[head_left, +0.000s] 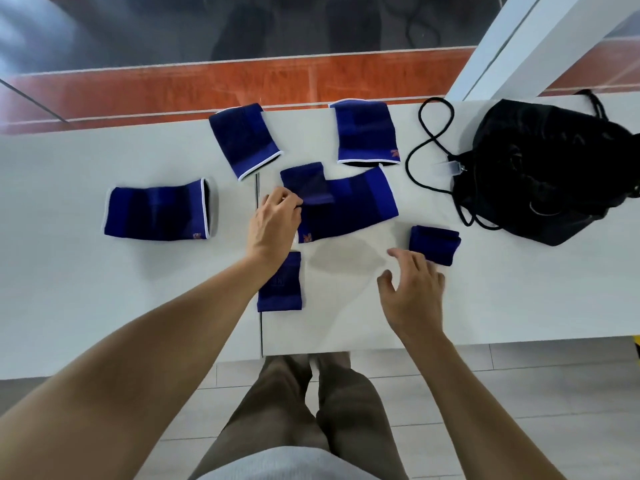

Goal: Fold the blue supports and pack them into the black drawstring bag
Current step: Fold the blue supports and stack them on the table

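Note:
Several blue elastic supports lie on the white table (104, 289). My left hand (273, 225) pinches the left edge of the big middle support (353, 206), whose upper left corner is turned over. My right hand (412, 289) hovers open over the table, just left of a small folded support (435, 244). Another small support (281, 285) lies partly under my left wrist. Flat supports rest at the left (156, 213), back middle (244, 138) and back right (366, 133). The black drawstring bag (547, 168) sits crumpled at the right, its cord (420, 147) looped on the table.
A seam (259, 271) runs between two tabletops near my left hand. The table's near edge is just in front of my legs. A white post (502, 46) rises at the back right. Beyond the far edge lies a red-brown strip.

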